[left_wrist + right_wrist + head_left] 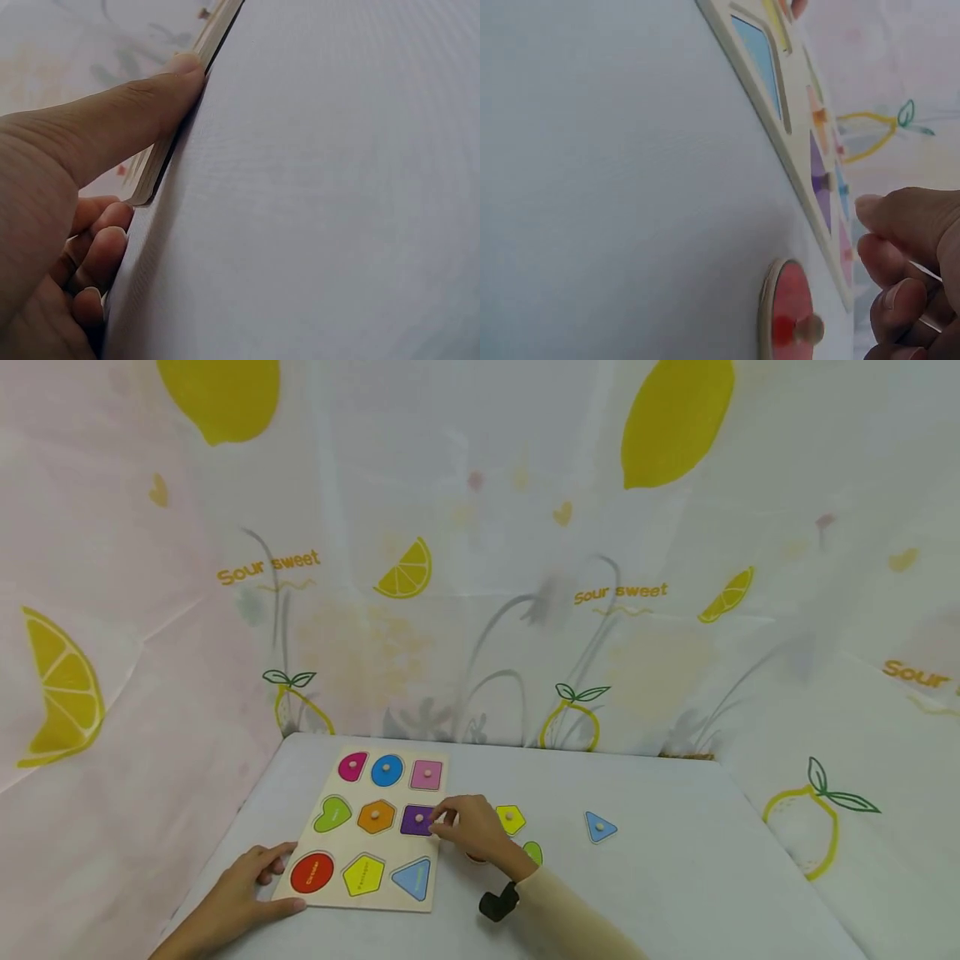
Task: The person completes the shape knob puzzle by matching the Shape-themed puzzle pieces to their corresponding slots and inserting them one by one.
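The left hand (242, 893) steadies the puzzle board (365, 828)'s near corner, while the right hand (472, 828)'s loosely curled, empty fingers hover just right of the purple piece (417, 819).

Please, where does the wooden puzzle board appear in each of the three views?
Head view: the puzzle board lies on the table, lower left of centre, the left hand holding its near left corner.
Left wrist view: only its edge shows, upper left, running along under the thumb.
Right wrist view: it slants from the top centre down to the right.
Shared landmark: the board's pale wooden edge.
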A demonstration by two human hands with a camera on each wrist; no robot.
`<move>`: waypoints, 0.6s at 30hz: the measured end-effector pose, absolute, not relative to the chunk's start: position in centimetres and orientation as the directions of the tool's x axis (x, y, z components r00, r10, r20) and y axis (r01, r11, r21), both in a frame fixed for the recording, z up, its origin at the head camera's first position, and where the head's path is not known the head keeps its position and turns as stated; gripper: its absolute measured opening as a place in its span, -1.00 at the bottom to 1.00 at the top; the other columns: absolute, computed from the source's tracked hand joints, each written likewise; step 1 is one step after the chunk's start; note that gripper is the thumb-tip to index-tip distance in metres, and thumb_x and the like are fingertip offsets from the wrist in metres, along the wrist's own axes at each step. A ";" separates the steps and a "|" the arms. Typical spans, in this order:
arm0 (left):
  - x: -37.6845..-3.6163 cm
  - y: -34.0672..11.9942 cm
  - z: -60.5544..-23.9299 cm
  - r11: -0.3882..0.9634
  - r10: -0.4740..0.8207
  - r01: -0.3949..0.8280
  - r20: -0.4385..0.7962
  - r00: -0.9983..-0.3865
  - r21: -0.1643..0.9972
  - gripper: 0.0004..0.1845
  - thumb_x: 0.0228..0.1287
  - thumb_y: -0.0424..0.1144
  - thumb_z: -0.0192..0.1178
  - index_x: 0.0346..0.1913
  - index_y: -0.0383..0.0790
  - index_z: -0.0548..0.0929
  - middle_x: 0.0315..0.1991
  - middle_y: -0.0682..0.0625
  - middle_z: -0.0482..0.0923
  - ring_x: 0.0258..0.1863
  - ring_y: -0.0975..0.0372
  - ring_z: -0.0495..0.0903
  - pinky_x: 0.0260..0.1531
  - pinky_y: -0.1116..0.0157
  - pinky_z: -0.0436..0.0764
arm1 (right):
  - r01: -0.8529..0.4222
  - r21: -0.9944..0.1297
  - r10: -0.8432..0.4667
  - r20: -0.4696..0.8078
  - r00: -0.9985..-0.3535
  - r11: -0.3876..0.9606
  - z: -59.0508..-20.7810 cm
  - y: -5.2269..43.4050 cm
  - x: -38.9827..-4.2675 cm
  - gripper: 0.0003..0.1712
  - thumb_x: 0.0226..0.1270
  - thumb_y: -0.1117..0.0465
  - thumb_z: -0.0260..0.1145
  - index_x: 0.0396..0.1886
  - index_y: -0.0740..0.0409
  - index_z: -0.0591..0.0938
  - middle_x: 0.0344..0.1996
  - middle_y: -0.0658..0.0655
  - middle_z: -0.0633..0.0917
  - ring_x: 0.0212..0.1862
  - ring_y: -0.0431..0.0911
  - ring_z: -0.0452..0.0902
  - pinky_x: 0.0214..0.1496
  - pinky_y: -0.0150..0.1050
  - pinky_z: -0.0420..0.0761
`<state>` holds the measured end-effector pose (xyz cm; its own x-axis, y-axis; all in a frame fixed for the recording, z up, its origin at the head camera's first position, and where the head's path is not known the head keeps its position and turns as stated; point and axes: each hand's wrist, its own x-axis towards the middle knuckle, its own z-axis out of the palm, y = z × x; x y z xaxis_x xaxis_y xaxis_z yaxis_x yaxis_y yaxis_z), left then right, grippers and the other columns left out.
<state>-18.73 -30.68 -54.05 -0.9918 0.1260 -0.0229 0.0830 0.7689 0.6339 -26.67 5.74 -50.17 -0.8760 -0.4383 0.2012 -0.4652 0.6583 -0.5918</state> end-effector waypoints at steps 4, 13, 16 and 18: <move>-18.9 -30.8 -54.2 0.776 0.124 0.076 -0.034 -0.992 0.627 0.02 -0.09 0.11 0.64 0.38 -0.39 0.48 -0.21 0.01 0.37 -0.18 0.17 0.34 -0.25 0.32 0.44 | -0.476 -0.574 -0.404 0.260 -0.877 0.666 -50.9 9.2 -25.5 -0.94 0.27 0.21 0.52 -0.28 0.05 0.81 -0.54 -0.18 0.64 -0.45 -0.35 0.42 -0.40 -0.42 0.46; -19.4 -30.8 -54.4 0.759 0.084 0.000 -0.098 -0.992 0.651 0.08 -0.18 0.12 0.67 0.39 -0.40 0.46 -0.19 0.00 0.39 -0.16 0.15 0.38 -0.25 0.33 0.55 | -0.371 -0.655 -0.310 0.213 -0.927 0.659 -52.0 16.1 -21.7 -0.89 0.25 0.25 0.52 -0.24 0.11 0.78 -0.58 -0.17 0.60 -0.57 -0.34 0.38 -0.52 -0.39 0.42; -19.4 -30.8 -54.5 0.753 0.078 -0.015 -0.112 -0.991 0.658 0.10 -0.21 0.12 0.68 0.39 -0.39 0.46 -0.19 -0.01 0.39 -0.15 0.14 0.38 -0.26 0.33 0.54 | -0.331 -0.656 -0.267 0.200 -0.943 0.678 -52.2 17.3 -21.1 -0.87 0.24 0.21 0.53 -0.24 0.08 0.78 -0.58 -0.17 0.59 -0.55 -0.32 0.38 -0.51 -0.38 0.40; -19.4 -30.7 -54.5 0.754 0.086 -0.010 -0.113 -0.990 0.656 0.10 -0.20 0.12 0.68 0.39 -0.41 0.45 -0.18 -0.02 0.38 -0.15 0.13 0.37 -0.25 0.31 0.53 | -0.301 -0.648 -0.229 0.196 -0.954 0.700 -52.4 17.9 -20.8 -0.87 0.22 0.16 0.54 -0.25 0.05 0.78 -0.58 -0.19 0.58 -0.54 -0.33 0.37 -0.51 -0.38 0.39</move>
<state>-19.43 -30.70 -54.49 -0.9899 0.0856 -0.1130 -0.0097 0.7544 0.6564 -20.79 17.91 -52.45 -0.9535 -0.2286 0.1963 -0.3011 0.6998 -0.6477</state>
